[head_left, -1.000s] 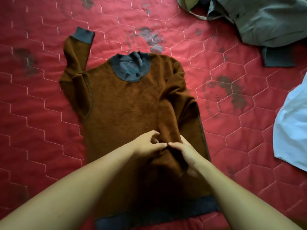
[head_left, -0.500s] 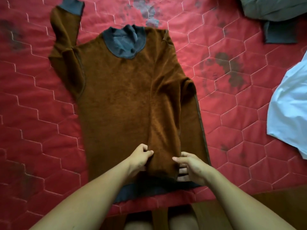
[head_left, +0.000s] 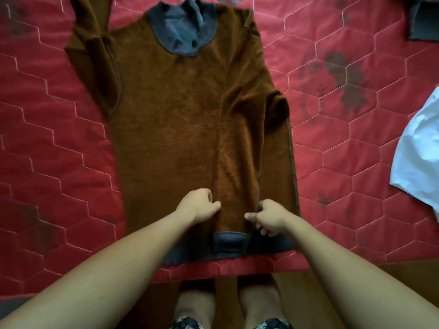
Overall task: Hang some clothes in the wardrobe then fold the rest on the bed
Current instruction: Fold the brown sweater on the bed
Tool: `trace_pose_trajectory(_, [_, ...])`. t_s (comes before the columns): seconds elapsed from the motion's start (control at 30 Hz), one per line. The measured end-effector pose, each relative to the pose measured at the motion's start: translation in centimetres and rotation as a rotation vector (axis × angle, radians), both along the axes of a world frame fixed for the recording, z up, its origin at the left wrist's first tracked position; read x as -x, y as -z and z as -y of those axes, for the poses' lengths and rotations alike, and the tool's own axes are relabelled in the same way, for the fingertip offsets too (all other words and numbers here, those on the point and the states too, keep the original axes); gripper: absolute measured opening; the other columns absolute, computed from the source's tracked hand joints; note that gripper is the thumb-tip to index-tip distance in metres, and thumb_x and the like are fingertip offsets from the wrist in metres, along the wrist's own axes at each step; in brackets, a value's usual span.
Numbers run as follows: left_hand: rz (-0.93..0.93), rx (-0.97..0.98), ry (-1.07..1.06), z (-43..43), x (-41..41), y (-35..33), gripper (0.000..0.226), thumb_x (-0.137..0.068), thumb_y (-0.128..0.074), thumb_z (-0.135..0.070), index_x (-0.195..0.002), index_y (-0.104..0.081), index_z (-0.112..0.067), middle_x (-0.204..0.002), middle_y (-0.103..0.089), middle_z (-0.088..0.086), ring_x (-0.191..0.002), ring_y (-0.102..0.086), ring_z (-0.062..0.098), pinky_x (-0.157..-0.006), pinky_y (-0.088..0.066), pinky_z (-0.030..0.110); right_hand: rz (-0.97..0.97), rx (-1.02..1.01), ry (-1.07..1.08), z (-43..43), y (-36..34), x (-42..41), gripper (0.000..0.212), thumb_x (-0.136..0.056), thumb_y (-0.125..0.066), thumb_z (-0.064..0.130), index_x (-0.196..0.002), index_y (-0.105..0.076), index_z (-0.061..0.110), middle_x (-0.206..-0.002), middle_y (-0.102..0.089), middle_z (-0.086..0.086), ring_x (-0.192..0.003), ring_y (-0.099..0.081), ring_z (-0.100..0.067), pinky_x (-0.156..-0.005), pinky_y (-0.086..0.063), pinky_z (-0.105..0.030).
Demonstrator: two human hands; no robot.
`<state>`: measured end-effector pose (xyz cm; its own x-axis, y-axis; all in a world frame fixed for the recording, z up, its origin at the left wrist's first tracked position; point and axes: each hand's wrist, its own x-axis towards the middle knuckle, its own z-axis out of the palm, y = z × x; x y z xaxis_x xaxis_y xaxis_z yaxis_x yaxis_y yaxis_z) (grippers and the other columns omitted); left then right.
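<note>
Red quilted bedspread (head_left: pixel 356 162), hexagon-stitched w/ dark blotches, is covered at centre by a brown sweater (head_left: pixel 180 119) laid flat, grey collar far, hem at the near bed edge. One sleeve (head_left: pixel 237 162) is folded lengthwise over the body, cuff (head_left: pixel 229 243) by the hem. Its edges are pinched by the left hand (head_left: pixel 199 205) and right hand (head_left: pixel 268 216), fingers curled. A white garment (head_left: pixel 418 157) is seen at rt, a grey-green garment (head_left: pixel 422 22) top rt.

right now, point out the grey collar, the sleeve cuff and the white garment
grey collar (head_left: pixel 183 27), head view, its middle
sleeve cuff (head_left: pixel 229 242), head view, its middle
white garment (head_left: pixel 420 162), head view, its visible middle
</note>
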<state>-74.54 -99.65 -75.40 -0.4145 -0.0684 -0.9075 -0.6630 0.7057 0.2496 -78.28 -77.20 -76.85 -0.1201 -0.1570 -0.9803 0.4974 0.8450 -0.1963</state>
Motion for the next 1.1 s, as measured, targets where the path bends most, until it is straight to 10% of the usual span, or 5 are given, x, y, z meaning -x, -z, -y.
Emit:
trace_pose_trajectory(0.23, [-0.47, -0.027, -0.383, 2.1, 13.0, 1.2, 0.043, -0.093, -0.067, -0.036, -0.132, -0.055, -0.021, -0.109, -0.063, -0.003, -0.101, -0.062, 0.016, -0.09, -0.049, 0.031, -0.527, 0.094, 0.638, 3.2, 0.2, 13.2, 0.043, -0.089, -0.069, 0.048, -0.116, -0.065, 0.015, -0.094, -0.073, -0.007, -0.084, -0.071, -0.027, -0.079, -0.058, -0.046])
trace_pose_trajectory(0.53, [-0.633, -0.159, -0.417, 1.4, 31.2, 3.1, 0.058, -0.092, -0.062, -0.011, -0.144, -0.04, -0.028, -0.096, -0.053, -0.002, -0.081, -0.056, 0.011, -0.06, -0.045, 0.013, 0.046, 0.227, 1.135, 5.7, 1.1, 22.2, 0.038, -0.096, -0.059, 0.054, -0.104, -0.075, 0.02, -0.095, -0.078, -0.003, -0.079, -0.076, -0.021, -0.07, -0.06, -0.036])
trace_pose_trajectory(0.77, [-0.682, -0.111, -0.237, 1.6, 35.0, 3.7, 0.076, -0.074, -0.035, 0.011, -0.135, -0.041, -0.035, -0.103, -0.049, -0.001, -0.086, -0.053, 0.013, -0.063, -0.042, 0.011, 0.018, 0.357, 1.574, 1.4, 2.5, 23.7, 0.036, -0.104, -0.051, 0.037, -0.106, -0.072, 0.008, -0.11, -0.075, -0.016, -0.105, -0.071, -0.032, -0.095, -0.054, -0.051])
trace_pose_trajectory(0.97, [-0.735, 0.243, 0.292, 1.1, 33.7, 4.5, 0.044, -0.094, -0.053, -0.02, -0.136, -0.049, -0.029, -0.143, -0.032, 0.005, -0.12, -0.05, 0.032, -0.094, -0.05, 0.048, -0.913, -0.338, 0.197, 0.7, 2.7, 24.0, 0.036, -0.09, -0.062, 0.049, -0.093, -0.056, 0.013, -0.097, -0.062, -0.013, -0.098, -0.06, -0.037, -0.076, -0.048, -0.042])
trace_pose_trajectory(1.1, [-0.895, 0.358, 0.542, 1.4, 31.5, 4.5, 0.071, -0.094, -0.051, -0.052, -0.155, -0.03, -0.024, -0.165, -0.006, 0.018, -0.15, -0.016, 0.037, -0.112, -0.035, 0.054, -1.495, -0.032, -0.396, 2.7, 1.7, 21.5, 0.046, -0.086, -0.063, 0.03, -0.127, -0.056, 0.01, -0.136, -0.052, -0.019, -0.126, -0.048, -0.04, -0.099, -0.043, -0.053])
